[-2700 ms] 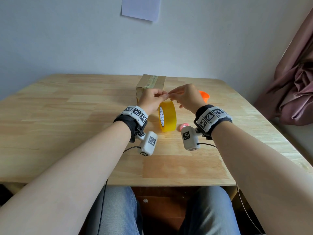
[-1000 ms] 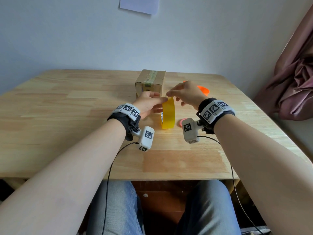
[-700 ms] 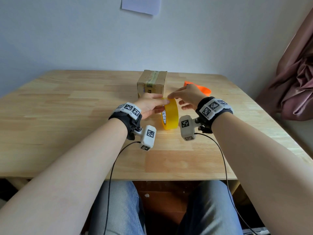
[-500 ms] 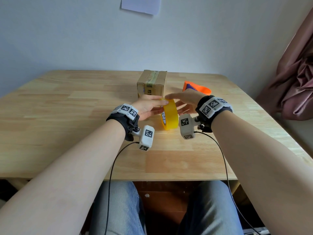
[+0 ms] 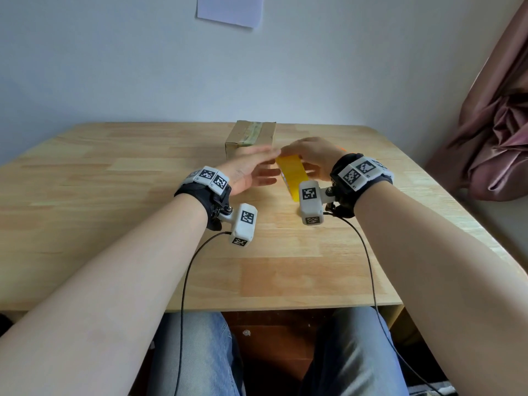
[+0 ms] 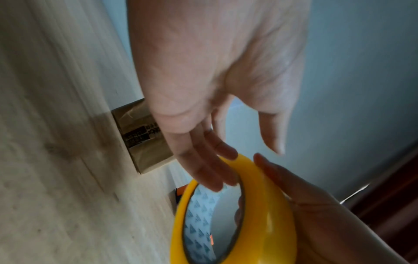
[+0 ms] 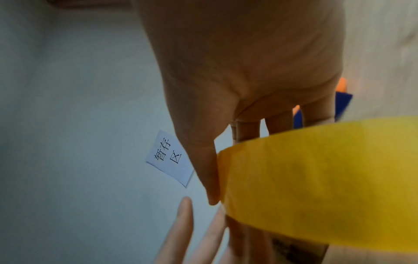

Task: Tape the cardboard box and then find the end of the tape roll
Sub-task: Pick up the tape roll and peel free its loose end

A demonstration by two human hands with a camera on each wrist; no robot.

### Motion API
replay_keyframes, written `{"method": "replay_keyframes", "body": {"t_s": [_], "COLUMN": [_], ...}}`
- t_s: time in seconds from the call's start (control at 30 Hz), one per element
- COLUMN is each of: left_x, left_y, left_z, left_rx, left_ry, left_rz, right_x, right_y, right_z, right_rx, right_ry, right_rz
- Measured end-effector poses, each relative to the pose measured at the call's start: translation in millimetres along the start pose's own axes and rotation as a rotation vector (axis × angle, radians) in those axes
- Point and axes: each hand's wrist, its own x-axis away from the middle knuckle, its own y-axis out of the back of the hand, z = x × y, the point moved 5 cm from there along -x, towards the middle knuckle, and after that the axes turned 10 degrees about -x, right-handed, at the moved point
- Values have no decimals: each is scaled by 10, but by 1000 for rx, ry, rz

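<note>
The yellow tape roll (image 5: 291, 174), which a moment ago stood on edge on the wooden table (image 5: 114, 195) with both hands pinching at its top, is now lifted clear of the surface and tipped over, carried by the right hand (image 5: 311, 155) alone. That hand wraps the roll from the 3 o'clock side, thumb pressed along the outer band and fingers curled round the far rim, as the right wrist view shows. The left hand (image 5: 248, 170) has let go: its fingers are straight and relaxed, palm turned toward the roll from the 9 o'clock side, fingertips (image 6: 217, 180) just brushing the rim near the printed white core (image 6: 199, 214). At 12 o'clock beyond the hands sits the cardboard box (image 5: 251, 137), a strip of tape already running over its top seam and down its front, well apart from the roll. So the taping half looks done, and the work has passed to hunting for the tape's loose end; raising and turning the roll probably lets the flat left fingers sweep round the band to feel for the ridge. No free end shows in any view, and the glossy surface may hide it. An orange and blue object (image 7: 342, 100) lies behind the right hand.
</note>
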Motion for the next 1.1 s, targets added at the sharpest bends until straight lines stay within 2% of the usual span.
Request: {"method": "replay_keyframes", "body": {"t_s": [0.13,0.2,0.33,0.57,0.77,0.93,1.03,1.1], "left_x": [-103,-155,-252,-377,-408,-370,-321,-297], "left_y": [97,167,259,341,371,356,328,324], "left_z": [-14,25,137,276,363,396,399,391], "left_rx": [11,-17,-52,-68,-53,-32,-4,7], "left_ry": [8,6,30,67,107,137,159,162], "left_rz": [-157,-262,-403,-513,-534,-538,-537,-534], "right_x": [-74,-138,-256,-479,-574,-441,-256,-139], "right_y": [289,422,611,727,708,685,484,331], "right_z": [-45,-144,-408,-629,-676,-471,-421,-477], "right_rx": [245,329,517,623,726,614,680,814], "right_ry": [24,17,0,23,-38,38,-97,-187], "right_rz": [-190,-238,-296,-323,-214,-261,-43,101]}}
